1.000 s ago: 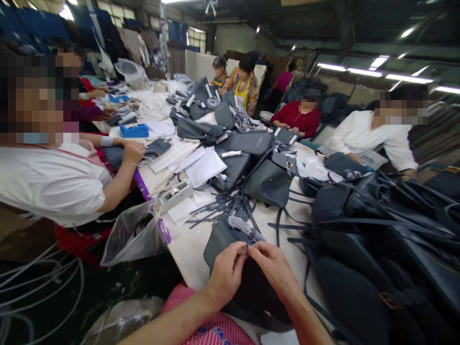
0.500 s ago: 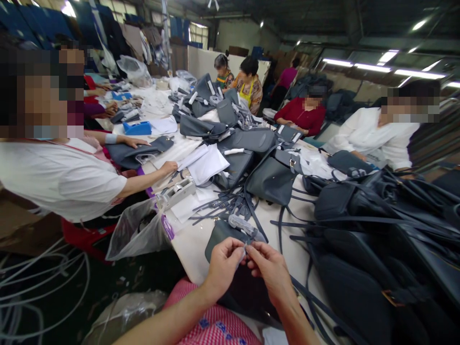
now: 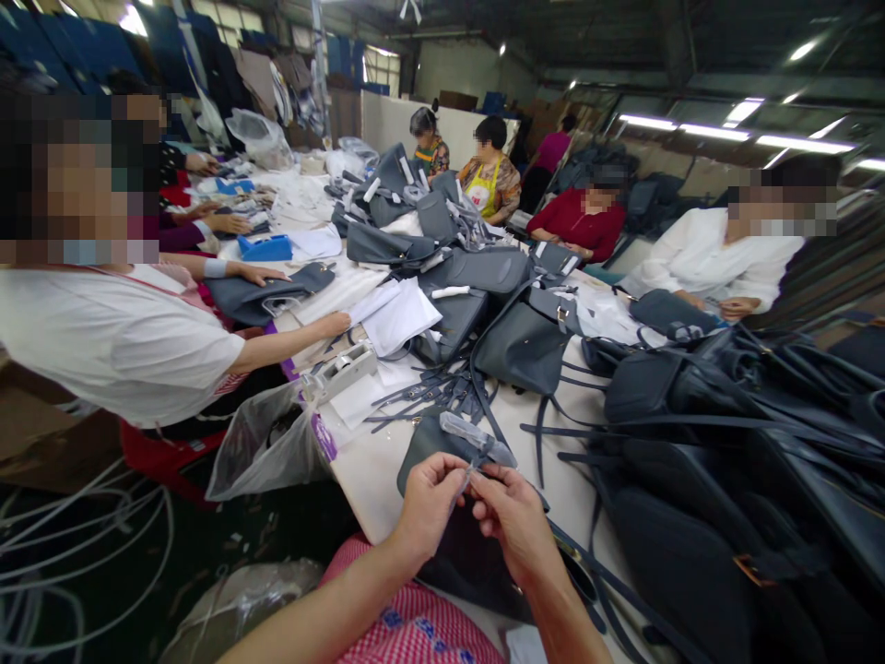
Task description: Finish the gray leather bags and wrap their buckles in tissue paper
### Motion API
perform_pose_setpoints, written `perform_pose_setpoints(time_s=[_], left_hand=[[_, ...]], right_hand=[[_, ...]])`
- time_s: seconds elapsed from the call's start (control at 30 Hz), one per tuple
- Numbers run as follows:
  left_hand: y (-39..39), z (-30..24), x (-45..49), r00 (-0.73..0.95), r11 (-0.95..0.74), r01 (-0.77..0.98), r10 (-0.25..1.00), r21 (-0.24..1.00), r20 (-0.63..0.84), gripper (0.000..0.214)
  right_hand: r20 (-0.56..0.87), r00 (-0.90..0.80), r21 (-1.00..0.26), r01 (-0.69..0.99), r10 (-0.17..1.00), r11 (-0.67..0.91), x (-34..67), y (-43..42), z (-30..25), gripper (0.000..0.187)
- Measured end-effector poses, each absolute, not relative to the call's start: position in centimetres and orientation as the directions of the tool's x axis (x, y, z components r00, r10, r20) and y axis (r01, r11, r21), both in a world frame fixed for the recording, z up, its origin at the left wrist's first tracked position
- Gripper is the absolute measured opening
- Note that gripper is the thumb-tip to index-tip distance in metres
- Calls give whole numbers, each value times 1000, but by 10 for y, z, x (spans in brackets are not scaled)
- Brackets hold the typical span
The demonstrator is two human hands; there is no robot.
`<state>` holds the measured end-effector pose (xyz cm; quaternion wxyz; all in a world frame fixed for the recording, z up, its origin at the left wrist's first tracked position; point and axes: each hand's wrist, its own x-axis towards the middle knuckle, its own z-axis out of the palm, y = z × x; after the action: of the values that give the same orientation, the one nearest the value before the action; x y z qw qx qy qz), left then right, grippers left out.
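Note:
My left hand and my right hand meet close together above the near edge of the table. Both are closed, thumb and fingertips pinching a thin greyish strip that looks like plastic wrapping. Right behind the fingers lies a dark grey handbag. On top of it rests a part wrapped in translucent film. The dark lower body of the bag shows beneath my wrists, partly hidden by my hands and forearms.
Loose dark straps lie beyond the bag, beside a tape dispenser. A large pile of bags and straps fills the right side. White sheets lie farther back. A co-worker in a white shirt reaches in from the left.
Both my hands stay pinched together, with my fingertips shifting slightly and more of the strip showing. The wrapped part on the bag has moved a little. Across the table, co-workers' hands and heads have shifted.

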<state>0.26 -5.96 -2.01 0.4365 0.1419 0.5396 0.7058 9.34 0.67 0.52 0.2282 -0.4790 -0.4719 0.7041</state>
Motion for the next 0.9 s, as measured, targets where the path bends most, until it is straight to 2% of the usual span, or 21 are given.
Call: perform_pose_setpoints(time_s=[0.1, 0.23, 0.37, 0.6, 0.67, 0.8, 0.9], left_hand=[[-60, -16, 3, -541, -15, -549, 769, 835, -341, 13], [-62, -9, 3, -475, 48, -645, 757, 763, -450, 14], [-63, -4, 0, -381, 89, -702, 791, 706, -479, 16], [-63, -7, -1, -498, 68, -586, 755, 808, -425, 15], [-64, -9, -1, -499, 72, -577, 757, 814, -421, 17], [-63, -11, 0, -556, 44, -497, 751, 867, -357, 19], [-63, -12, 0, -579, 10, -391, 774, 921, -255, 15]], right_hand=[[-523, -474, -838, 132, 709, -530, 99, 11, 10, 50], [-628, -488, -702, 18, 606, -712, 105, 20, 13, 34], [-643, -451, -672, -56, 619, -738, 111, 24, 8, 25], [-532, -600, -708, -72, 598, -702, 122, 19, 5, 26], [-553, -622, -659, -81, 555, -748, 123, 21, 6, 25], [-552, -734, -493, -95, 395, -865, 122, 24, 8, 27], [-528, -770, -481, -77, 358, -873, 122, 24, 7, 24]])
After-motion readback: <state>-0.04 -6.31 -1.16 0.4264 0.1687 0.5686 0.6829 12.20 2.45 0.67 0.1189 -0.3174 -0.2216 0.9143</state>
